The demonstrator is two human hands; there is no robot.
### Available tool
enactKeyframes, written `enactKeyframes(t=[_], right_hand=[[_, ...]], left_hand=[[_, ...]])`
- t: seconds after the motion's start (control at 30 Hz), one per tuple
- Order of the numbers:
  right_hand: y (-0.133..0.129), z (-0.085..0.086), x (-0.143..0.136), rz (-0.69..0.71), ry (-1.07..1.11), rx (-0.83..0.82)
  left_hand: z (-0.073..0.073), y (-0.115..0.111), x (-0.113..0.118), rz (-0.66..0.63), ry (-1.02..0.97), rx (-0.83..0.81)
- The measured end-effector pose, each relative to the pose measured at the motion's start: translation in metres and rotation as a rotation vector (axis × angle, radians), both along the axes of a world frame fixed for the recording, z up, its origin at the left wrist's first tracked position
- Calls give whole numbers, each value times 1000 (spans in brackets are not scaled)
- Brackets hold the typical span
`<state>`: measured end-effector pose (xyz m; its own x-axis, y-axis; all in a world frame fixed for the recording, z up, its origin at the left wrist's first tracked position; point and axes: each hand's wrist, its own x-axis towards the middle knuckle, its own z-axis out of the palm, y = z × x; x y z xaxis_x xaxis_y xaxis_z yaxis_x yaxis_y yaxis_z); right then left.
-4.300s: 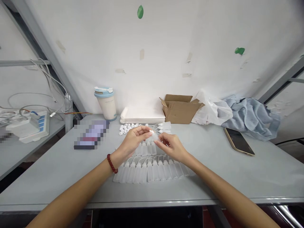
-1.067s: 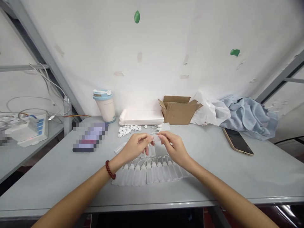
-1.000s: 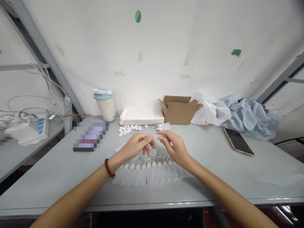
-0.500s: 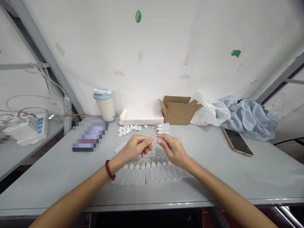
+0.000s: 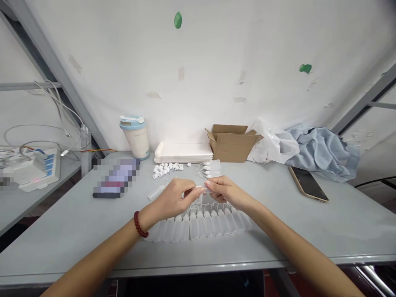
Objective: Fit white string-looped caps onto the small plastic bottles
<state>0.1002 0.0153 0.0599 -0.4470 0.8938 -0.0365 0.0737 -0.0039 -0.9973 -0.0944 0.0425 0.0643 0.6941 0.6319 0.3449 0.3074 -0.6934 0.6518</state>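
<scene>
My left hand [image 5: 177, 197] and my right hand [image 5: 228, 192] meet above the middle of the desk, fingers pinched together. Between them is a small translucent plastic bottle [image 5: 205, 188] with a white corded top, mostly covered by the fingers. Below, a row of similar bottles [image 5: 198, 227] lies side by side, white cord loops pointing away from me. Beyond my right hand, several more bottles [image 5: 213, 166] lie sideways. A single bottle [image 5: 156, 192] rests left of my left hand. Loose white caps [image 5: 163, 169] form a small pile behind it.
Along the wall stand a cup [image 5: 136, 140], a stack of white trays [image 5: 184, 152], an open cardboard box [image 5: 230, 146], a white plastic bag [image 5: 270, 142] and a blue cloth [image 5: 324, 152]. A phone [image 5: 309, 184] lies right; a blurred-screen device [image 5: 117, 178] lies left.
Both hands have shifted their grip on the bottle. My left hand has turned, its thumb now pointing right along the bottle, and my right fingers have curled underneath.
</scene>
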Motion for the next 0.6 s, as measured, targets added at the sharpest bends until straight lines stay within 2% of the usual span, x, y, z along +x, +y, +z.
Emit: enactKeyframes(t=[0.1, 0.23, 0.37, 0.43, 0.47, 0.6], right_hand=[[2, 0, 4, 20, 2, -54], [8, -3, 5, -28, -21, 1], [16, -6, 10, -270, -217, 205], [22, -7, 16, -368, -347, 312], [25, -9, 19, -397, -396, 357], [37, -22, 32, -450, -534, 500]], left_hand=[[-3, 0, 1, -11, 21, 137], [-6, 9, 2, 43, 20, 149], [-11, 34, -8, 238, 23, 129], [-17, 52, -19, 379, 152, 227], [-20, 60, -25, 442, 244, 293], [-30, 83, -46, 542, 356, 345]])
